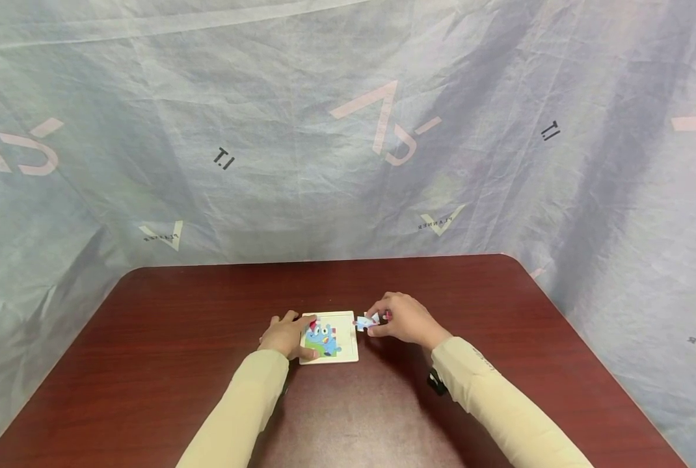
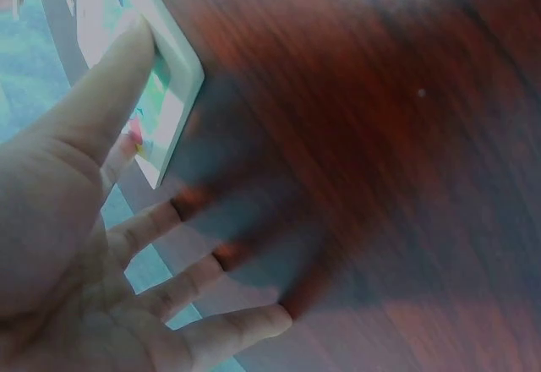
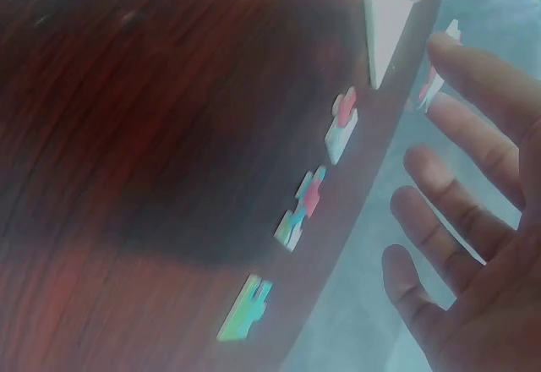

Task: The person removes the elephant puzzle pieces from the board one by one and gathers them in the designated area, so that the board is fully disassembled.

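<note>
A square jigsaw puzzle tray [image 1: 346,348] lies on the table, its left part filled with a blue cartoon figure on green and its right part bare. My left hand [image 1: 285,337] rests at the tray's left side, thumb and index finger on its face. The other fingers [image 2: 182,283] spread out beyond the edge in the left wrist view. Just right of the tray, my right hand [image 1: 408,318] pinches a pale blue and white puzzle piece [image 1: 365,322] between thumb and fingertips. That puzzle piece [image 3: 438,72] shows nearly edge-on in the right wrist view, with the remaining fingers loosely bent.
In the right wrist view, three loose pieces lie in a row: a red and white piece [image 3: 341,131], a multicoloured piece [image 3: 301,211] and a green piece [image 3: 243,311]. The dark red table [image 1: 178,364] ends at a printed grey cloth [image 1: 301,162] behind.
</note>
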A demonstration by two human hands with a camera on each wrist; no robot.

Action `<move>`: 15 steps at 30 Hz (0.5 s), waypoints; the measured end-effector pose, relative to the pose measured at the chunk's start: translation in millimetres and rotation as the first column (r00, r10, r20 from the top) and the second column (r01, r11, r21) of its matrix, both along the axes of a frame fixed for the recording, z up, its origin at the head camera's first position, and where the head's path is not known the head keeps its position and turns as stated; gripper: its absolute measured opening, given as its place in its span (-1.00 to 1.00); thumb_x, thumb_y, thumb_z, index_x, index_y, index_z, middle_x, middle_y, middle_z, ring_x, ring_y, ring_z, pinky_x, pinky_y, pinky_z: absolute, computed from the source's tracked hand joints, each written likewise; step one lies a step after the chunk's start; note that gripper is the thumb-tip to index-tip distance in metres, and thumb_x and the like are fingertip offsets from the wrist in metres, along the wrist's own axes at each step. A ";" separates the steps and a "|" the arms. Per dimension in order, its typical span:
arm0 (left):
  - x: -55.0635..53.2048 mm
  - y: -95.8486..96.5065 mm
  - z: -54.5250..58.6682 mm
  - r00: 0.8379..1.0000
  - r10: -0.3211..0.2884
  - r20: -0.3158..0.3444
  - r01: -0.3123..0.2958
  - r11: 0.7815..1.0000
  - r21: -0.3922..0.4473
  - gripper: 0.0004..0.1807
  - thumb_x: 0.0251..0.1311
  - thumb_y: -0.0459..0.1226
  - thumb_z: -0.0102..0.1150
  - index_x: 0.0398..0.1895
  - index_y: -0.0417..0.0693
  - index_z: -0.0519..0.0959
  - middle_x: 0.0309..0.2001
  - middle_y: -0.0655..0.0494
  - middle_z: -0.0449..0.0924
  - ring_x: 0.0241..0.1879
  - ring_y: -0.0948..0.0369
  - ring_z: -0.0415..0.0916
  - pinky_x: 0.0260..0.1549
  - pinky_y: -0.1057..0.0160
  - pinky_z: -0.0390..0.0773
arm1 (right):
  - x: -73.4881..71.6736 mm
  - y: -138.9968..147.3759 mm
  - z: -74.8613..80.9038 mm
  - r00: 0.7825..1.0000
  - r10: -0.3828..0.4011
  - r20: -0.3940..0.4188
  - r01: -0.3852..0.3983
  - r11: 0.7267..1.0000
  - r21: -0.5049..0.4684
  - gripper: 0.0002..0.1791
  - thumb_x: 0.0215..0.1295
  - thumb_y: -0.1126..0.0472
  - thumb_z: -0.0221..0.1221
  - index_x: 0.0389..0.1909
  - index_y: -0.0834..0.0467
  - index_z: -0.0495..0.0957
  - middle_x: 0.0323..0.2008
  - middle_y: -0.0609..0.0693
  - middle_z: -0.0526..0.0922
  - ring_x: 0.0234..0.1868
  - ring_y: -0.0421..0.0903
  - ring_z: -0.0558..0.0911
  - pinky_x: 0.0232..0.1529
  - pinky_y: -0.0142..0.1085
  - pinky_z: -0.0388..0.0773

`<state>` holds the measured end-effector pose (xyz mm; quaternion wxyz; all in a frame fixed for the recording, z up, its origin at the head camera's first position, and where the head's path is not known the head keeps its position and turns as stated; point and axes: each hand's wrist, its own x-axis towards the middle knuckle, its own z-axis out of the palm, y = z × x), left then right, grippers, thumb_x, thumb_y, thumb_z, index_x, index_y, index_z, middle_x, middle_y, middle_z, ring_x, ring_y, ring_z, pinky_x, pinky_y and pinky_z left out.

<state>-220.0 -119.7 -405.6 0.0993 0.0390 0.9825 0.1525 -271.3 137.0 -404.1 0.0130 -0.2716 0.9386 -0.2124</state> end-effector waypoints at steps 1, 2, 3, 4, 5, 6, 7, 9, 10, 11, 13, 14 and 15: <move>-0.2 0.2 0.0 1.000 0.002 0.001 -0.002 1.000 0.000 -0.19 0.11 -0.10 0.53 0.45 0.03 0.42 0.37 -0.24 0.33 0.26 -0.24 0.31 -0.02 -0.34 0.53 | 0.5 1.7 -0.1 1.000 -0.006 0.010 0.006 1.000 0.006 -0.70 0.09 0.05 0.53 -0.13 -0.06 0.78 -0.24 -0.05 0.63 -0.25 -0.08 0.55 -0.24 -0.17 0.49; -0.3 0.3 0.0 1.000 0.004 0.002 -0.004 1.000 0.001 -0.19 0.10 -0.10 0.53 0.45 0.03 0.43 0.37 -0.24 0.33 0.26 -0.24 0.31 -0.02 -0.34 0.53 | 1.1 3.2 -0.3 1.000 -0.011 0.018 0.011 1.000 0.012 -0.70 0.09 0.05 0.53 -0.13 -0.06 0.78 -0.24 -0.04 0.63 -0.25 -0.09 0.54 -0.25 -0.17 0.49; -0.2 0.4 0.1 1.000 0.007 0.003 -0.007 1.000 0.005 -0.19 0.10 -0.10 0.54 0.45 0.03 0.43 0.37 -0.24 0.33 0.26 -0.24 0.30 -0.01 -0.34 0.53 | 1.8 4.6 -0.6 1.000 -0.017 0.026 0.016 1.000 0.016 -0.71 0.09 0.05 0.53 -0.14 -0.07 0.78 -0.24 -0.04 0.62 -0.25 -0.09 0.54 -0.25 -0.17 0.49; -0.2 0.6 0.3 1.000 0.009 0.003 -0.009 1.000 0.008 -0.19 0.09 -0.10 0.54 0.44 0.03 0.43 0.37 -0.24 0.33 0.26 -0.24 0.30 -0.01 -0.34 0.52 | 2.4 6.0 -1.1 0.999 -0.019 0.033 0.018 1.000 0.018 -0.72 0.09 0.06 0.53 -0.14 -0.07 0.78 -0.24 -0.05 0.62 -0.24 -0.09 0.55 -0.24 -0.18 0.49; 0.0 0.4 0.5 1.000 0.012 0.005 -0.012 1.000 0.012 -0.19 0.09 -0.11 0.54 0.44 0.03 0.43 0.37 -0.24 0.33 0.26 -0.24 0.30 0.00 -0.34 0.52 | 3.3 7.2 -1.3 0.999 -0.019 0.039 0.018 1.000 0.019 -0.72 0.09 0.07 0.53 -0.15 -0.07 0.78 -0.25 -0.06 0.62 -0.25 -0.09 0.55 -0.24 -0.18 0.49; 0.3 0.2 0.7 1.000 0.016 0.007 -0.016 1.000 0.017 -0.19 0.09 -0.11 0.54 0.44 0.04 0.43 0.37 -0.24 0.33 0.26 -0.24 0.30 0.01 -0.34 0.51 | 4.1 8.5 -1.8 0.999 -0.021 0.043 0.020 1.000 0.019 -0.73 0.09 0.08 0.53 -0.16 -0.07 0.78 -0.26 -0.07 0.61 -0.25 -0.09 0.55 -0.24 -0.17 0.49; 0.4 0.5 0.9 1.000 0.017 0.007 -0.017 1.000 0.019 -0.19 0.09 -0.11 0.55 0.44 0.04 0.43 0.37 -0.24 0.33 0.26 -0.24 0.30 0.02 -0.34 0.51 | 4.8 9.6 -2.5 0.999 -0.019 0.044 0.019 1.000 0.020 -0.73 0.08 0.09 0.54 -0.16 -0.07 0.78 -0.28 -0.09 0.61 -0.25 -0.10 0.55 -0.23 -0.17 0.49; 0.7 0.8 1.3 1.000 0.021 0.008 -0.021 0.999 0.025 -0.19 0.09 -0.12 0.55 0.44 0.04 0.44 0.37 -0.24 0.33 0.26 -0.23 0.29 0.03 -0.34 0.50 | 6.4 11.8 -4.2 0.999 -0.015 0.040 0.014 1.000 0.025 -0.74 0.07 0.10 0.54 -0.18 -0.07 0.79 -0.29 -0.12 0.60 -0.24 -0.11 0.56 -0.20 -0.18 0.48; 0.8 1.0 1.4 1.000 0.022 0.009 -0.022 0.999 0.026 -0.19 0.09 -0.12 0.55 0.44 0.04 0.44 0.37 -0.24 0.33 0.26 -0.23 0.29 0.04 -0.34 0.50 | 7.0 12.8 -5.2 0.999 -0.013 0.038 0.011 1.000 0.028 -0.74 0.07 0.10 0.54 -0.19 -0.07 0.79 -0.30 -0.14 0.59 -0.24 -0.11 0.56 -0.20 -0.18 0.48; 1.0 1.2 1.6 1.000 0.023 0.010 -0.023 0.999 0.027 -0.19 0.09 -0.12 0.55 0.44 0.04 0.44 0.37 -0.24 0.33 0.26 -0.23 0.29 0.04 -0.33 0.50 | 7.6 13.7 -6.2 0.999 -0.012 0.035 0.011 0.999 0.033 -0.74 0.07 0.10 0.54 -0.19 -0.08 0.79 -0.31 -0.15 0.58 -0.25 -0.12 0.55 -0.21 -0.18 0.47; 1.1 1.9 1.9 1.000 0.023 0.009 -0.023 0.999 0.025 -0.19 0.08 -0.12 0.55 0.44 0.04 0.44 0.37 -0.24 0.33 0.26 -0.23 0.30 0.04 -0.34 0.50 | 8.5 15.2 -8.5 0.999 -0.009 0.031 0.008 0.999 0.038 -0.75 0.06 0.10 0.55 -0.21 -0.08 0.79 -0.34 -0.16 0.56 -0.26 -0.14 0.53 -0.22 -0.20 0.46; 1.1 2.1 1.9 1.000 0.023 0.009 -0.023 0.999 0.025 -0.19 0.08 -0.12 0.55 0.44 0.04 0.44 0.37 -0.24 0.33 0.26 -0.23 0.30 0.03 -0.34 0.50 | 8.9 15.7 -9.5 1.000 -0.007 0.026 0.005 0.999 0.041 -0.76 0.06 0.10 0.55 -0.22 -0.08 0.78 -0.35 -0.16 0.55 -0.27 -0.14 0.52 -0.23 -0.20 0.45; 1.1 2.3 1.9 1.000 0.023 0.009 -0.024 0.999 0.023 -0.19 0.08 -0.12 0.55 0.44 0.04 0.44 0.37 -0.24 0.33 0.26 -0.23 0.30 0.03 -0.34 0.50 | 9.2 16.2 -10.7 1.000 -0.003 0.022 0.003 0.999 0.043 -0.76 0.05 0.10 0.55 -0.23 -0.08 0.78 -0.36 -0.15 0.54 -0.29 -0.14 0.51 -0.24 -0.21 0.44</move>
